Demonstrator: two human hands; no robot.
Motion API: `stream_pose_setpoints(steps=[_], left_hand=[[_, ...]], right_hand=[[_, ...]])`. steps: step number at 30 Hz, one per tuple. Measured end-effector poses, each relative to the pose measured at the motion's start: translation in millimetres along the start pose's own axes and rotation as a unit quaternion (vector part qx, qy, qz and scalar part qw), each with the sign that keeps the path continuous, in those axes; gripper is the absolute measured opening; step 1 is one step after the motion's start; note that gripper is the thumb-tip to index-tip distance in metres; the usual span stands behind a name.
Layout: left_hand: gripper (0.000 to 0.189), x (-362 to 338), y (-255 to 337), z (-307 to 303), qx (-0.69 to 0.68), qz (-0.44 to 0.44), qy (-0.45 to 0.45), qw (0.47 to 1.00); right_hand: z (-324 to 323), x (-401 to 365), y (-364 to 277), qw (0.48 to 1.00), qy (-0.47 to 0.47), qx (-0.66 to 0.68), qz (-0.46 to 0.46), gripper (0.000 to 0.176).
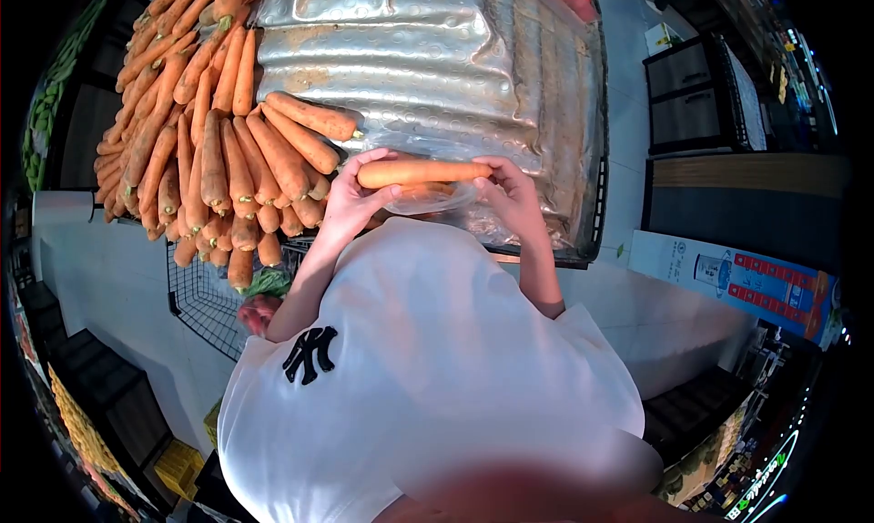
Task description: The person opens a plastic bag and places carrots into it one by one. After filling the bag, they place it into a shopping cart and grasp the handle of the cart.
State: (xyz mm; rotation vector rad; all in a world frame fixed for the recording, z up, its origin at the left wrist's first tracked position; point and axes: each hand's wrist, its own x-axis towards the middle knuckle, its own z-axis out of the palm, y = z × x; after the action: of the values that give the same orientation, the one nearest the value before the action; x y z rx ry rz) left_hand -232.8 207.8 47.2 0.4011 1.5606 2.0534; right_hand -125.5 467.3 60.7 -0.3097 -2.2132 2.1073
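A single carrot [423,172] lies crosswise between my two hands in front of my chest. Its thick end rests in my left hand [357,195], with the fingers closed round it. At the thin tip, my right hand [512,195] grips it with thumb and fingers. Just under this carrot is a clear plastic bag [437,204], and orange carrot shapes show through it. To the left of my hands, a large heap of carrots [214,159] spreads over the display, several with their ends pointing toward me.
A ridged silvery mat [391,45] covers the display stand, which has a black rim [598,141] at right. Below the carrot heap stands a wire shopping basket [205,295] with green and reddish produce. Dark cabinets [683,95] and a printed box [737,282] stand at right.
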Motion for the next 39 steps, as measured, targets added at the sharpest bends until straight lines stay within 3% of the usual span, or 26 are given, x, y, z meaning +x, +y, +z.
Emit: stream_pose_setpoints(steps=[6,7,13,16,19,21,24,25,28,32,35,38,39], left_hand=[[0.058,0,5,0,-0.017,-0.011,0.004,1.000],[0.058,0,4,0,-0.017,-0.005,0.000,1.000],[0.060,0,-2,2,-0.011,-0.002,-0.014,1.000],[0.061,-1,-3,1,0.008,-0.017,-0.019,1.000],[0.059,-2,-2,1,0.038,-0.045,-0.028,0.998],[0.056,-3,0,4,0.056,-0.066,-0.028,0.996],[0.048,-5,14,8,0.204,-0.105,-0.030,0.973],[0.039,-4,8,4,0.221,-0.068,-0.026,0.972],[0.037,0,-9,-9,0.263,-0.004,0.022,0.964],[0.032,7,-10,-16,0.266,0.018,0.061,0.962],[0.031,8,-11,-14,0.262,0.032,0.051,0.963],[0.030,5,-8,-9,0.264,0.018,0.040,0.964],[0.029,4,-7,-9,0.269,0.014,0.033,0.962]], right_hand=[[1,5,11,0.999,-0.023,0.033,-0.008,0.019],[0,5,14,0.999,-0.031,0.036,-0.018,0.021],[-13,2,14,0.989,-0.055,-0.006,0.139,0.051],[-7,-4,14,0.991,-0.045,0.044,0.121,0.053],[7,-5,13,0.997,-0.048,0.040,0.042,0.052],[5,-6,15,0.997,0.003,0.025,0.075,0.051],[-7,-4,7,0.992,0.075,-0.014,0.105,0.049],[-11,-3,4,0.988,0.100,-0.030,0.111,0.048],[-17,-2,6,0.980,0.154,-0.100,0.080,0.049],[-9,4,6,0.984,0.102,-0.139,0.040,0.041],[2,11,14,0.993,0.036,-0.043,0.107,0.035],[3,18,42,0.973,0.131,-0.180,0.057,0.036],[-1,17,45,0.981,0.126,-0.138,0.054,0.036]])
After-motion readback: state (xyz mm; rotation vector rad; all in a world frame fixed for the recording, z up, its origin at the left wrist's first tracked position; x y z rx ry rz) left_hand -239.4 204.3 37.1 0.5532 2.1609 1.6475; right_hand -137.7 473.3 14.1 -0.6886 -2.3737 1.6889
